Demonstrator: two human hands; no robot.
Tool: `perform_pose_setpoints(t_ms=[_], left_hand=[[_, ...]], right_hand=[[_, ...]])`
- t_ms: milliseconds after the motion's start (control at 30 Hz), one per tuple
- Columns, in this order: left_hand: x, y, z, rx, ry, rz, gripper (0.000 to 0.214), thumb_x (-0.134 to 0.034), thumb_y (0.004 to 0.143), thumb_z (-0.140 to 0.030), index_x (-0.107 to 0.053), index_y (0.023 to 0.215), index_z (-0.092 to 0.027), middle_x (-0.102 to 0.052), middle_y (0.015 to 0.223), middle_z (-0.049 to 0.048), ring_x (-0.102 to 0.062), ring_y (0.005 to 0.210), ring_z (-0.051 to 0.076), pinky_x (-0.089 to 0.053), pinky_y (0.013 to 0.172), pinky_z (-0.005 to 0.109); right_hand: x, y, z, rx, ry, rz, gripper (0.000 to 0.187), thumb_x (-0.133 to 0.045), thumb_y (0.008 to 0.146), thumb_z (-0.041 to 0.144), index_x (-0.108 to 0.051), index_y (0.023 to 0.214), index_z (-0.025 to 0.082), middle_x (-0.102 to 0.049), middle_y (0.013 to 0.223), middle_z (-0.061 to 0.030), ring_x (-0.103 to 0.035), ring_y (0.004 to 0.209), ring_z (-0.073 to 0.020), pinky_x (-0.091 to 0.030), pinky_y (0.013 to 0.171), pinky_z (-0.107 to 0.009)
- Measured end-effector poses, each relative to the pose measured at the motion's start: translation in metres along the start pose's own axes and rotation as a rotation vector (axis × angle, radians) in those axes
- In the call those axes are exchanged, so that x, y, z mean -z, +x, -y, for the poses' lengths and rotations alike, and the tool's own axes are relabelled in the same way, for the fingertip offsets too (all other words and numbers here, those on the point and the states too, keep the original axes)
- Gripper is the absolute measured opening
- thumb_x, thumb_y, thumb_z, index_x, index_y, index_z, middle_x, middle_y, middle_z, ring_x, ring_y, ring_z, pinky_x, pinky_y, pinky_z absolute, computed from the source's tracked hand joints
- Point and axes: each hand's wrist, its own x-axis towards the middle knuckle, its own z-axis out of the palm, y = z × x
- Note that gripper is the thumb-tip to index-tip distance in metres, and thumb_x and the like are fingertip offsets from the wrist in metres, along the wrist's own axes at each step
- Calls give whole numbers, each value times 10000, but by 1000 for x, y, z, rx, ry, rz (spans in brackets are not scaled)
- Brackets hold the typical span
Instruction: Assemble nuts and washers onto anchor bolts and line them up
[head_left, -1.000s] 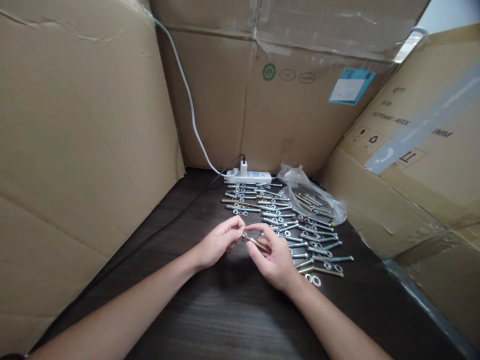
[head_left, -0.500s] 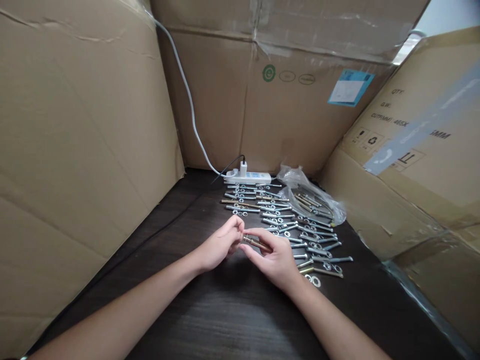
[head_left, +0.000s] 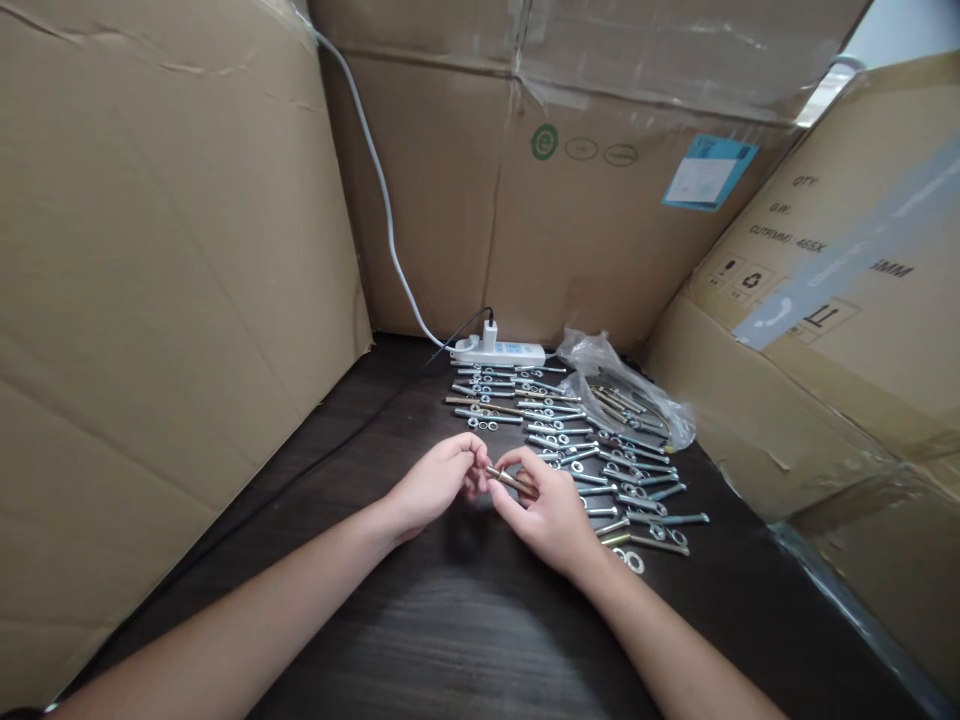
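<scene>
My right hand (head_left: 550,512) is closed round a brass-coloured bolt (head_left: 510,480), with its tip pointing left toward my other hand. My left hand (head_left: 437,484) pinches at the bolt's left end; what its fingertips hold there is too small to make out. Both hands hover just above the dark wooden table (head_left: 420,640). Right behind and to the right of them lie rows of bolts with washers (head_left: 570,445), laid out side by side.
A clear plastic bag of bolts (head_left: 626,395) lies at the back right. A white power strip (head_left: 499,352) with a plug and a white cable (head_left: 379,190) sits against the back cardboard box (head_left: 570,200). Cardboard boxes (head_left: 165,280) wall in the table left and right (head_left: 832,330).
Both hands have stayed in place, fingers shifting slightly on the bolt. The view has tilted a little.
</scene>
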Motion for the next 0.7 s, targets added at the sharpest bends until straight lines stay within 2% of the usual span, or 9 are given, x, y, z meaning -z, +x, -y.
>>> perform_pose_setpoints(t_ms=[100,200,267,367,700], left_hand=[[1,1,2,-84,97,-81,137,-358,850,-195,-473,917,-160,-604,776,22,-552,630,110,-416,569,218],[3,-4,2,-182,340,-96,176,-353,903,-281,-390,1055,-201,-582,697,-24,-517,554,112,-379,535,223],[3,-8,0,-227,454,-63,129,-344,919,-301,-364,1011,-213,-502,596,-65,-451,509,103,-347,529,218],[3,-12,-3,-260,512,-8,100,-323,930,-302,-359,918,-210,-416,592,-71,-395,534,98,-316,533,213],[-3,-18,-5,-345,667,71,76,-299,902,-200,-359,947,-206,-454,775,-23,-461,672,124,-366,650,255]], right_hand=[[0,0,-1,-3,-43,11,148,-545,825,326,-534,916,209,-583,604,29,-495,476,-102,-388,475,-194],[0,-1,-2,2,-73,13,143,-537,832,329,-529,914,212,-539,567,46,-463,460,-96,-369,469,-193],[0,0,-3,7,-77,4,148,-532,837,336,-527,916,210,-503,547,56,-438,451,-93,-357,463,-192],[1,0,-3,13,-74,-10,153,-529,841,339,-525,920,209,-468,536,64,-410,442,-89,-341,455,-191],[-1,0,-5,35,-88,-15,161,-520,843,328,-542,948,208,-504,551,48,-439,454,-95,-361,462,-193]])
